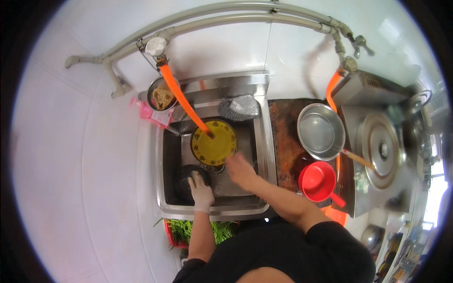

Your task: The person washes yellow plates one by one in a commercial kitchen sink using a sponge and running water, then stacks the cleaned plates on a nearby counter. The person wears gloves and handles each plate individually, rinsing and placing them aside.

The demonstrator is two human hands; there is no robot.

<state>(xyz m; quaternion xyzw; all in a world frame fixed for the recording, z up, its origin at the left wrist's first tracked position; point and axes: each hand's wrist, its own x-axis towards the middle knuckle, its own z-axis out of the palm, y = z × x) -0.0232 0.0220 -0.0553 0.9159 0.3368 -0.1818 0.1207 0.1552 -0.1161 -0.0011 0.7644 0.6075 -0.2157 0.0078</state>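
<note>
Inside the steel sink (265, 141) is a round yellow dish (214, 150) with a dark pattern around its rim. An orange hose (181, 96) hangs down with its dark end over this dish. My left hand (202, 192), in a pale glove, rests with fingers stretched out on a dark round thing (181, 186) in the sink's near left corner; its kind is hard to make out. Close to the yellow dish's right rim is my right hand (242, 171), bare and smeared by motion, so its fingers do not show clearly.
A steel bowl with brown contents (163, 97), a pink bottle (158, 117) and grey scouring pads (240, 107) line the sink's back edge. Right of it stand a steel pan (321, 132) and a red dipper (317, 180). Green vegetables (203, 230) lie in a red crate below.
</note>
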